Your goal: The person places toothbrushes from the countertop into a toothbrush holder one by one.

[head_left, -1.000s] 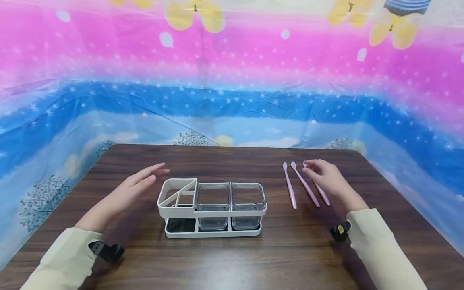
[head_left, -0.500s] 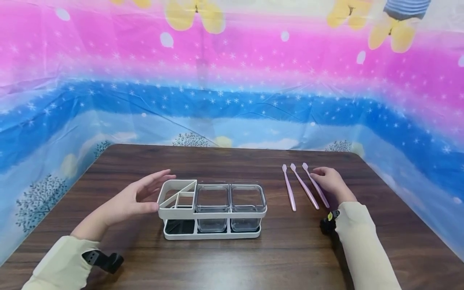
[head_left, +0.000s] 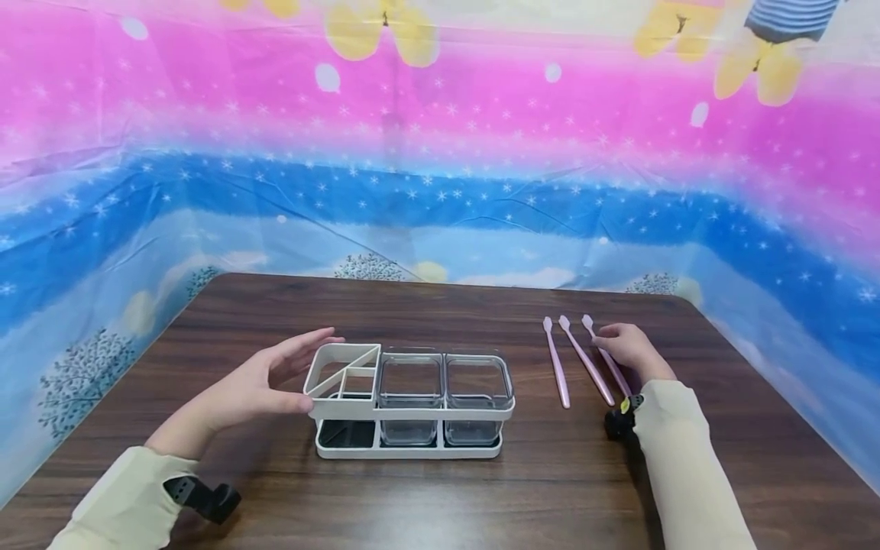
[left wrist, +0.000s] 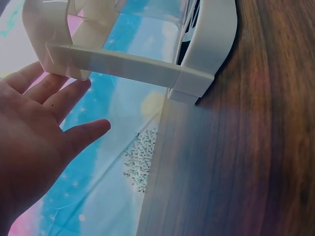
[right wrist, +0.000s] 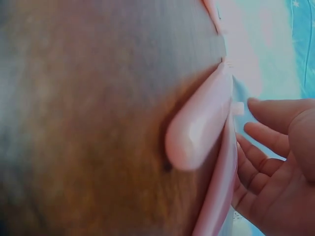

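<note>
Pink toothbrushes (head_left: 588,362), heads (head_left: 564,323) pointing away, handles (head_left: 602,386) slanting near-right

Curtained indoor setting, room type hidden: printed cloth backdrop (head_left: 440,137), with snowflakes and trees, rising beyond the fingers (head_left: 299,346) and flanking the wood-grained bench (head_left: 440,504) beneath them.

Rack (head_left: 440,413): moulded plastic by its look, smooth, with soft shine on its edges in left wrist view. Base panel (head_left: 348,434) in rack: smooth, glossy, gives faint reflections. Cups (head_left: 474,434): transparent, glass or clear plastic, cannot tell which; smooth and shiny. Toothbrushes (head_left: 587,361): plastic, smooth, rather glossy, almost pearly. Table (head_left: 564,473): wood or wood-like top, grain visible, smooth, half-glossy, with pale glare. Backdrop (head_left: 440,191): thin printed sheet, cloth or plastic film not certain, creased, slightly shiny. Sleeves (head_left: 687,458): soft cloth, matt. Wrist devices (head_left: 202,495): plastic-looking, rather matt.
</note>
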{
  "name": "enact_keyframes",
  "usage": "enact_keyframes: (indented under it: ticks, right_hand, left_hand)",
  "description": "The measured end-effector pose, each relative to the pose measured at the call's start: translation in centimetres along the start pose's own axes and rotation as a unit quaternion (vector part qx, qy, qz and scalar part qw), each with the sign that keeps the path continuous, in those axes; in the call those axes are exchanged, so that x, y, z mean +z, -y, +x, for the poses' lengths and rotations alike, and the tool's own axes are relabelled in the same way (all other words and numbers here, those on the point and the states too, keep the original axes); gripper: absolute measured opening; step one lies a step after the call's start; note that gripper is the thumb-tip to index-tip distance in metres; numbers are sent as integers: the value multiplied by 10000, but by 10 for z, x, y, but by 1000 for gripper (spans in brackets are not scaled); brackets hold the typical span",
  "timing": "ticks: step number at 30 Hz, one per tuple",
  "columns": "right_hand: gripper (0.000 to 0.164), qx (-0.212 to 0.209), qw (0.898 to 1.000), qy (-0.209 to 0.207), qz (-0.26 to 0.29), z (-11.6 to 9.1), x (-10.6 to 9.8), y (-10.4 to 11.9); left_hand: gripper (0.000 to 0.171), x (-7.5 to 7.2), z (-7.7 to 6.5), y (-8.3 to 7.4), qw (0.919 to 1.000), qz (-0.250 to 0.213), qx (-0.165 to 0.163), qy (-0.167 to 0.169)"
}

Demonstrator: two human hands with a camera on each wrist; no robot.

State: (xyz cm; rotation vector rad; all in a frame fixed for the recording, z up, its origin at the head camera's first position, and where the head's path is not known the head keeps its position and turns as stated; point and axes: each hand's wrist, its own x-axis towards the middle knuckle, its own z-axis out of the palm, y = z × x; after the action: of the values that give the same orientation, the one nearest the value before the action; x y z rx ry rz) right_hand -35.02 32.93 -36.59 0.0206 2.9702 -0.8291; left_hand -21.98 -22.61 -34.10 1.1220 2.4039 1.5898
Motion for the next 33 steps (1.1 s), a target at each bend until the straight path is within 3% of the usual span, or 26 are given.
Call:
enact_keyframes:
  ticks: [7, 15, 24, 28, 33]
  right_hand:
    - [47, 157, 9997, 65, -173, 5, 2, 1]
    - [39, 241, 9988, -71, -420, 5, 4, 2]
    - [38, 245, 9987, -1, -452, 1, 1, 4]
    - [38, 154, 9995, 34, -278, -2, -5, 12]
    - [45, -64, 9988, 5, 491, -9, -20, 37]
  left_hand:
    - [78, 2, 1, 0, 9999, -109, -91, -31]
    - [73, 4, 0, -2, 9991, 166, -378, -96]
    - [71, 1, 1, -3, 9980, 442, -451, -62]
    - [71, -1, 3, -3, 9971, 504, -578, -37]
    - [72, -6, 5, -3, 9971, 480, -585, 68]
